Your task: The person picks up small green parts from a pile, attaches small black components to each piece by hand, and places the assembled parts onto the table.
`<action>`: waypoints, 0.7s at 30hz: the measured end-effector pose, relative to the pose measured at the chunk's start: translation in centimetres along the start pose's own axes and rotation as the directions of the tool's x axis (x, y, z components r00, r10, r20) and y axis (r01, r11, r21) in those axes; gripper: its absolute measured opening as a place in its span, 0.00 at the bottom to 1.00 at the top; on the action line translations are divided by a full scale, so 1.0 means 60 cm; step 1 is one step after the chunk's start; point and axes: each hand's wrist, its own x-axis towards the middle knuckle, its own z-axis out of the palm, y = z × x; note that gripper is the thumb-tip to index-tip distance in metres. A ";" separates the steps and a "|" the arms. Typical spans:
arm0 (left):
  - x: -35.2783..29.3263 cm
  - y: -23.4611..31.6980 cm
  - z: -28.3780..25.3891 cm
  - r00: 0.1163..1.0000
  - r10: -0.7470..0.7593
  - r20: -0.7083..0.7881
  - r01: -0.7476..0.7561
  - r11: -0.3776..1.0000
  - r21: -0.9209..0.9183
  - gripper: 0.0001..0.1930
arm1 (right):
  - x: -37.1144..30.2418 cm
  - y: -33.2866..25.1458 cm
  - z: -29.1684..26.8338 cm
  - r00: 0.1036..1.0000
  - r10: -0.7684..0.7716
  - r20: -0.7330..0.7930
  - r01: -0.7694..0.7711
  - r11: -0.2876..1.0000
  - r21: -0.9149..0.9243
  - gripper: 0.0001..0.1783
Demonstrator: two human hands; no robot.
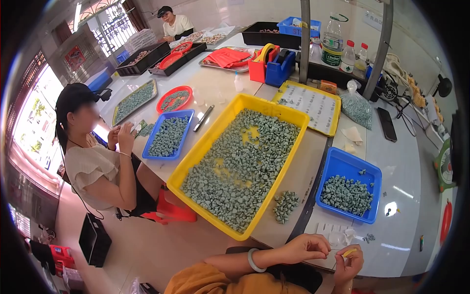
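Note:
My left hand (307, 247), with a pale bangle at its wrist, is held over the near table edge. Its thumb and fingers are pinched together, and anything between them is too small to make out. Close beside it, my right hand (348, 264) grips a small yellow piece (349, 253) between thumb and fingers. Just beyond both hands lie a clear-and-white plastic piece (337, 237) and a few grey-green bits (368, 238). Farther off, a blue tray (350, 161) holds a heap of grey-green pieces (346, 195). A small pile of similar pieces (286, 207) sits on the table left of that tray.
A large yellow tray (299, 119) full of grey-green pieces fills the table's middle. A co-worker (100, 161) sits at the left beside a smaller blue tray (184, 113); another person (175, 25) is at the far end. Tape dispensers (280, 67), bottles (347, 56) and a phone (387, 124) stand or lie beyond.

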 end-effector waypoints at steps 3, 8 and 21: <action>-0.001 -0.005 -0.003 1.000 -0.016 0.014 0.017 1.000 -0.026 0.05 | -0.003 0.004 -0.004 0.999 0.028 -0.025 -0.029 1.000 -0.008 0.13; -0.002 -0.006 -0.005 1.000 -0.020 0.000 0.020 0.999 -0.039 0.06 | -0.009 0.009 -0.006 0.996 0.064 -0.054 -0.064 0.998 0.015 0.13; 0.000 -0.001 0.000 0.999 0.006 -0.037 -0.009 0.997 -0.081 0.06 | -0.010 0.016 -0.012 0.994 0.087 -0.070 -0.087 0.996 0.007 0.14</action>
